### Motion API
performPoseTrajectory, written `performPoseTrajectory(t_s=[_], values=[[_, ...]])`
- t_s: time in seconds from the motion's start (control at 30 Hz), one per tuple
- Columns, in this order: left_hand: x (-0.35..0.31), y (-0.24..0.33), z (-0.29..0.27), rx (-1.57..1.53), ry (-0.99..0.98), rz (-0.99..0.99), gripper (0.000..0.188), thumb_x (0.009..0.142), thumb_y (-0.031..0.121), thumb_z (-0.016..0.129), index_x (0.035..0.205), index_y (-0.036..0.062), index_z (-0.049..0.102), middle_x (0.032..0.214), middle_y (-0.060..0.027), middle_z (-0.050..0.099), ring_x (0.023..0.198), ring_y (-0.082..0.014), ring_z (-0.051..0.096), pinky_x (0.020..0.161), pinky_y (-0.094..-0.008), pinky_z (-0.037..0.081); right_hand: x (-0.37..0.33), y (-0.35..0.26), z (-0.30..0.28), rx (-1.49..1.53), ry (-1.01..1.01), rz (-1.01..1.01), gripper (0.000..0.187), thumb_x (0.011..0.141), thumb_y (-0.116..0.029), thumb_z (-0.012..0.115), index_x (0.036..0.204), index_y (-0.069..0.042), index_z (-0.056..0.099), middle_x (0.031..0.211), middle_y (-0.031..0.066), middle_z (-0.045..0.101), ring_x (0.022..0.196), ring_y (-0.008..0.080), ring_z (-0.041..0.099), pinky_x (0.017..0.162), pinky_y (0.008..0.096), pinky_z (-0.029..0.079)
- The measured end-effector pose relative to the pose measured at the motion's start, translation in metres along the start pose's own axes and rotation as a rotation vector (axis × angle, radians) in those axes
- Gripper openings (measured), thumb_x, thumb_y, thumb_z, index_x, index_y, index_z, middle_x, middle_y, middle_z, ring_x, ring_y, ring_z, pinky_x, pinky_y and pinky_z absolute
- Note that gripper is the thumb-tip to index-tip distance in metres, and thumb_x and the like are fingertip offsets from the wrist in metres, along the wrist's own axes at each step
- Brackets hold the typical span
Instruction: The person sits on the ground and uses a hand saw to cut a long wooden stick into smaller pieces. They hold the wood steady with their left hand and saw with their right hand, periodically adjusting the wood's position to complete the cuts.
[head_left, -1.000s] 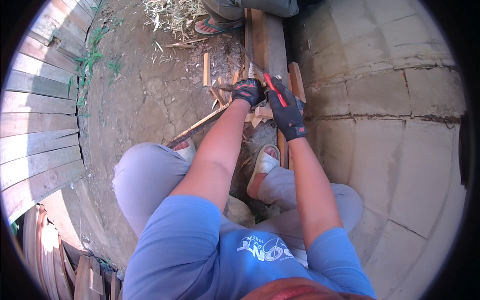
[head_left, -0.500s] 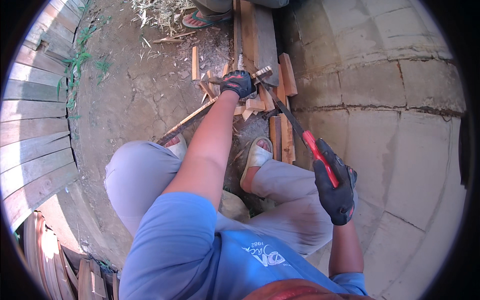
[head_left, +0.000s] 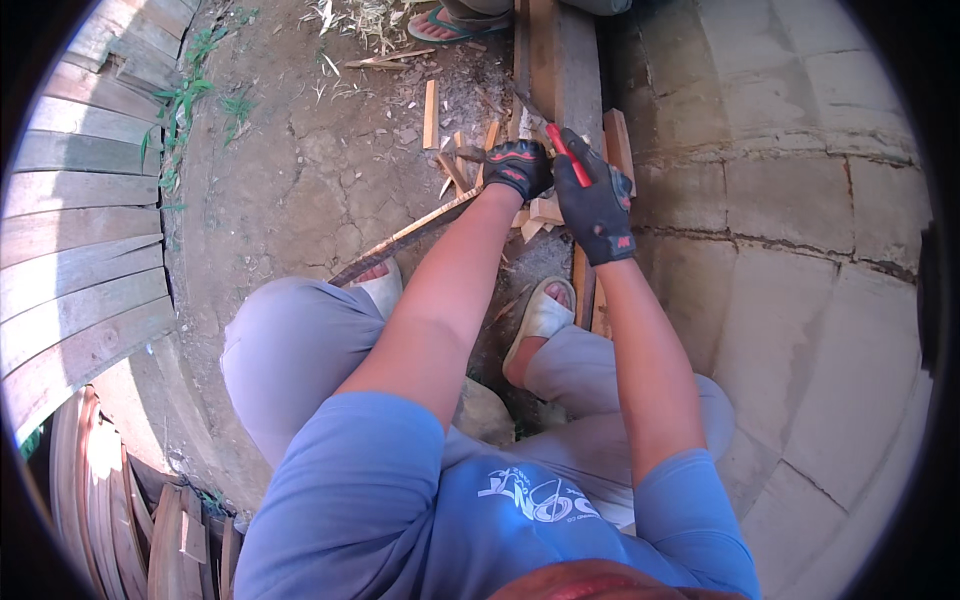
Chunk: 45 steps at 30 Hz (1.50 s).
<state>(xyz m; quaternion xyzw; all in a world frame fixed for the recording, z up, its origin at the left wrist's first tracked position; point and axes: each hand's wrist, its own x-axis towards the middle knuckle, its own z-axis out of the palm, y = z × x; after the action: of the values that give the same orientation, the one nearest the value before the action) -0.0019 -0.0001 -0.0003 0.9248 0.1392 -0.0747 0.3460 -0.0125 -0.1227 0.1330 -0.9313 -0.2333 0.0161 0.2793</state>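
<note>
My left hand (head_left: 518,168), in a black glove with red marks, is closed around a long thin strip of wood (head_left: 410,232). Pale on top and dark along its side, the strip slants from beside my left knee up to the wooden beam. My right hand (head_left: 594,195), gloved alike, grips the red handle (head_left: 568,156) of what looks like a handsaw. Its narrow dark blade (head_left: 528,104) points forward and left, past the strip's far end. Both hands are close together over the beam's near end, and they hide where blade and strip meet.
A thick wooden beam (head_left: 577,70) runs away from me. Small offcuts (head_left: 546,210) lie around its near end. Another person's sandalled foot (head_left: 440,26) is at the far left of it, near pale shavings (head_left: 375,22). A block wall (head_left: 780,190) borders the right, wooden boards (head_left: 80,240) the left.
My right hand has pushed the saw forward and left, from beside my right knee up to my left hand. The left hand keeps hold of the strip; the whole view has shifted slightly.
</note>
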Motion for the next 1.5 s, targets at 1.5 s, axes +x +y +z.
performPoseTrajectory(t_s=[1.5], values=[[-0.013, 0.003, 0.034, 0.027, 0.267, -0.025, 0.032, 0.094, 0.039, 0.066, 0.110, 0.0135, 0.076, 0.100, -0.0168, 0.079, 0.097, -0.0365, 0.077, 0.085, -0.0498, 0.059, -0.044, 0.040, -0.002, 0.158, 0.043, -0.143, 0.039, 0.104, -0.022, 0.065, 0.142, -0.017, 0.070, 0.129, 0.0191, 0.075, 0.119, 0.0388, 0.072, 0.099, 0.0466, 0.057]])
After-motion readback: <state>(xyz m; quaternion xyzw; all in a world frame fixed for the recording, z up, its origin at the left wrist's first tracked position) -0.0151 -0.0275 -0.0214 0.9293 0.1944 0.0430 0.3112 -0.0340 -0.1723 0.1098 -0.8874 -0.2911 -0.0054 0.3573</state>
